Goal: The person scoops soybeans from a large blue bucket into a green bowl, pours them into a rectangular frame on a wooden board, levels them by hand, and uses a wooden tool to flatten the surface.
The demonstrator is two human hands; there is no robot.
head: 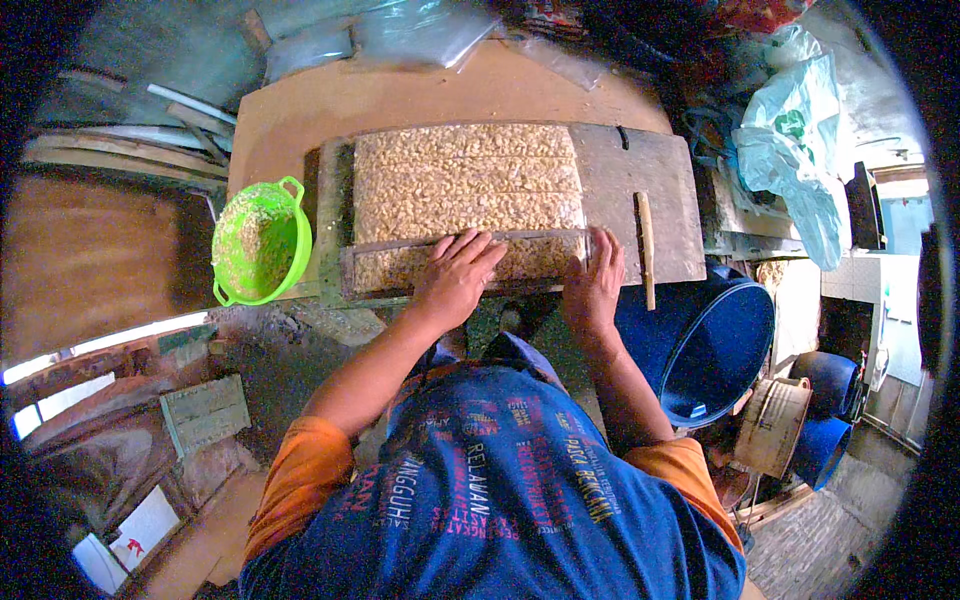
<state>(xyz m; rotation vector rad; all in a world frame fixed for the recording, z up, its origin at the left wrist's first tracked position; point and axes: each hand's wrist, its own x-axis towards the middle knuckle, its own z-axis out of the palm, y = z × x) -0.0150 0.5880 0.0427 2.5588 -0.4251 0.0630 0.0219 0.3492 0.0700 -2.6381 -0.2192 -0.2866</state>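
A slab of pale soybeans or similar grains [465,180], marked with straight lines across its width, lies on a wooden board [622,172]. Along its near part runs a thin, narrow strip [397,246], perhaps wood. My left hand [457,274] rests flat on this strip and the near band of grains, fingers slightly apart. At the slab's right end, my right hand [596,277] touches the edge with its fingertips; whether it grips the strip there is unclear. To the right lies a knife or stick with a pale handle [646,251], apart from both hands.
A green plastic colander [300,247] with loose grains stands left of the board. Clear plastic sheets [420,34] lie at the table's far edge. A large blue barrel [675,352] stands close on the right, below a hanging plastic bag [795,142].
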